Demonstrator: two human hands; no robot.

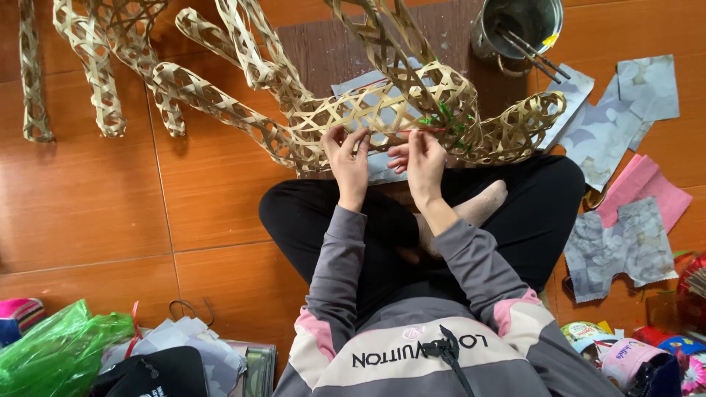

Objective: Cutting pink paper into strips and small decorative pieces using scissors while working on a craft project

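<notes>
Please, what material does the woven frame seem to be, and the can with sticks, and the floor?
Woven frame: probably split bamboo or cane, going by its pale tan, flat strips in open lattice, matte. Both hands, left and right, pinch its edge.
Can: likely metal, grey with a shiny rim.
Floor: glossy reddish-brown tiles or laminate with a wood-grain look and visible seams.

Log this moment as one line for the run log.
left hand: pinching woven bamboo frame | right hand: holding thin red strip at frame | person seated cross-legged on wood floor | metal can behind
</notes>
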